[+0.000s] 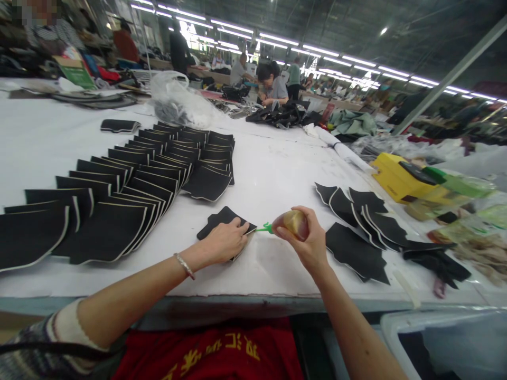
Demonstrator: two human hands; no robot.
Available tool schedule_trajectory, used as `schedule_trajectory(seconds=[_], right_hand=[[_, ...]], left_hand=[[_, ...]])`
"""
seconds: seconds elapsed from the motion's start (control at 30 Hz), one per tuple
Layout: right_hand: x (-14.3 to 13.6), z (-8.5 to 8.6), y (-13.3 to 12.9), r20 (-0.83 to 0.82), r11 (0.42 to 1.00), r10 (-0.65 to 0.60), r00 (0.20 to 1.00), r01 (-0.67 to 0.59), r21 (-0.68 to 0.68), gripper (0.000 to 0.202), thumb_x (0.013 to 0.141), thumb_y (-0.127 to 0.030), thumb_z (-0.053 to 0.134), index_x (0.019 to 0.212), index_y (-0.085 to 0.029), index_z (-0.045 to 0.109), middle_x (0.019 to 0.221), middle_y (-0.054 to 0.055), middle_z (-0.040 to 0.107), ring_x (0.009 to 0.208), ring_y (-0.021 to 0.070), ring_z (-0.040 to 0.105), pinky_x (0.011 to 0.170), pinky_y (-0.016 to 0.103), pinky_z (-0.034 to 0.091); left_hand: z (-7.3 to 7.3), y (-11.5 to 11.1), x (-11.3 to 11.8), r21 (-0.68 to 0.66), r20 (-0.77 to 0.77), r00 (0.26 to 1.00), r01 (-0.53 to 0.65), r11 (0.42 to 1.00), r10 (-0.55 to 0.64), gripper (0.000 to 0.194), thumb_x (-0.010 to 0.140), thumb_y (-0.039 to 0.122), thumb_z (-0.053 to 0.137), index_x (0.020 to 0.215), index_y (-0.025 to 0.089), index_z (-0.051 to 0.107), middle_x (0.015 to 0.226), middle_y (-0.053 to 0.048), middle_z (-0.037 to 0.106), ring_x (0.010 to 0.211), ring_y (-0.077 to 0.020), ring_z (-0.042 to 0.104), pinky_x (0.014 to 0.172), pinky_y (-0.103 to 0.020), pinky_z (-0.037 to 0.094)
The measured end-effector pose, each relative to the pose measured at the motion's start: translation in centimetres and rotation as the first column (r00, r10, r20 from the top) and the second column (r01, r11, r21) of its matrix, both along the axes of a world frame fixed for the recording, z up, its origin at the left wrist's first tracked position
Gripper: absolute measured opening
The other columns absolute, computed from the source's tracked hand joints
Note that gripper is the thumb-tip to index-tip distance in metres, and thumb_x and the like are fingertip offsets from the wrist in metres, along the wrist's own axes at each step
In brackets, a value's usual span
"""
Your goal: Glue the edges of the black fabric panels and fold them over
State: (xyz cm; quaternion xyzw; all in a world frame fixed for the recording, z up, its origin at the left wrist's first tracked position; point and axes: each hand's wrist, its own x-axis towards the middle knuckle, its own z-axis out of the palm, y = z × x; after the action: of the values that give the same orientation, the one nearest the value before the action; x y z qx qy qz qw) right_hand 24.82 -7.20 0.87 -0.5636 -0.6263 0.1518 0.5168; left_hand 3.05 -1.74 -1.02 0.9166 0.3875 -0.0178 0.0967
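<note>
Fluorescent-lit workshop behind, co-workers seated farther back; white table (273, 158) in front. Left hand (225, 240) presses flat on one black piece (224, 216), fingers near its right corner, not gripping. Right hand (307, 240) closed around squeeze bottle (291, 225), green nozzle (264, 227) pointing left, tip at that corner. Black piece lies on table between overlapping rows of black pieces (114, 221), left, and smaller pile of black pieces (356, 248), right. Clear plastic bag (178, 100) beyond rows; yellow box (404, 177) far right.
</note>
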Motion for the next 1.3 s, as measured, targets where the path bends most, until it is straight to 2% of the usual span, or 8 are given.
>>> schedule_trajectory(seconds=[0.27,0.37,0.47,0.6,0.8,0.93,1.13,1.3], right_hand=[[0.4,-0.6,0.2,-0.045,0.999,-0.024,0.999,0.025,0.023,0.049,0.072,-0.045,0.077,0.11,-0.024,0.055,0.099,0.002,0.061,0.086,0.0227,0.06,0.081,0.038,0.048],[0.2,-0.6,-0.3,-0.083,0.999,0.02,0.996,-0.023,-0.038,0.046,0.072,-0.044,0.078,0.108,-0.024,0.056,0.096,0.001,0.061,0.086,0.0222,0.059,0.081,0.037,0.048],[0.0,-0.6,-0.7,-0.143,0.993,0.068,0.987,-0.081,-0.089,0.044,0.072,-0.042,0.078,0.106,-0.024,0.057,0.095,0.0,0.061,0.086,0.0214,0.059,0.082,0.035,0.047],[0.0,-0.9,-0.7,-0.168,0.999,0.01,0.986,-0.019,-0.051,0.043,0.072,-0.041,0.078,0.105,-0.023,0.057,0.096,0.0,0.06,0.087,0.0211,0.057,0.084,0.035,0.045],[-0.3,-1.1,-1.3,-0.202,0.987,0.091,0.975,-0.116,-0.115,0.043,0.073,-0.04,0.078,0.107,-0.023,0.057,0.096,0.0,0.06,0.088,0.0209,0.057,0.084,0.035,0.045],[-0.4,-1.1,-1.6,-0.206,0.996,0.023,0.978,-0.041,-0.08,0.043,0.072,-0.04,0.078,0.106,-0.023,0.057,0.097,0.001,0.06,0.089,0.0216,0.057,0.086,0.036,0.044],[-0.8,-1.7,-2.5,-0.275,0.974,0.129,0.953,-0.174,-0.147,0.043,0.073,-0.04,0.077,0.108,-0.024,0.057,0.097,0.0,0.06,0.088,0.0213,0.057,0.085,0.036,0.044],[-0.9,-1.8,-2.9,-0.257,0.983,0.088,0.962,-0.126,-0.133,0.044,0.072,-0.039,0.078,0.108,-0.024,0.057,0.098,0.0,0.06,0.089,0.0212,0.056,0.086,0.035,0.043]], left_hand=[[0.4,-0.2,-0.1,0.032,-0.043,0.999,0.021,0.999,-0.02,0.039,0.096,0.023,0.037,0.126,0.012,0.058,0.111,-0.017,0.06,0.092,-0.0248,0.058,0.06,-0.031,0.045],[1.0,-0.3,-0.1,0.001,-0.055,0.998,0.006,1.0,-0.006,0.04,0.097,0.022,0.033,0.125,0.012,0.059,0.113,-0.017,0.06,0.092,-0.0241,0.056,0.06,-0.031,0.045],[1.3,-0.2,-0.2,-0.004,-0.094,0.992,0.086,0.996,-0.086,0.041,0.097,0.019,0.03,0.123,0.01,0.06,0.126,-0.017,0.056,0.101,-0.0257,0.052,0.058,-0.03,0.044],[1.5,-0.2,-0.4,0.007,-0.096,0.994,0.059,0.998,-0.058,0.044,0.098,0.018,0.026,0.129,0.009,0.056,0.127,-0.016,0.057,0.099,-0.0241,0.053,0.059,-0.029,0.044],[1.3,-0.4,-0.6,0.074,-0.189,0.967,0.185,0.98,-0.169,0.037,0.095,0.012,0.033,0.103,0.009,0.069,0.145,-0.015,0.044,0.103,-0.0273,0.05,0.052,-0.026,0.042],[1.1,-0.3,-0.7,0.118,-0.188,0.967,0.195,0.974,-0.171,0.035,0.095,0.013,0.034,0.099,0.009,0.068,0.145,-0.014,0.044,0.102,-0.0273,0.051,0.052,-0.026,0.043],[1.1,-0.4,-0.8,0.086,-0.147,0.98,0.148,0.985,-0.134,0.037,0.097,0.015,0.031,0.106,0.01,0.067,0.14,-0.016,0.048,0.103,-0.0272,0.052,0.056,-0.028,0.046],[0.2,-0.3,-1.0,0.054,-0.064,0.994,0.088,0.995,-0.085,0.039,0.096,0.016,0.033,0.123,0.01,0.06,0.136,-0.019,0.05,0.106,-0.0274,0.051,0.061,-0.031,0.047]])
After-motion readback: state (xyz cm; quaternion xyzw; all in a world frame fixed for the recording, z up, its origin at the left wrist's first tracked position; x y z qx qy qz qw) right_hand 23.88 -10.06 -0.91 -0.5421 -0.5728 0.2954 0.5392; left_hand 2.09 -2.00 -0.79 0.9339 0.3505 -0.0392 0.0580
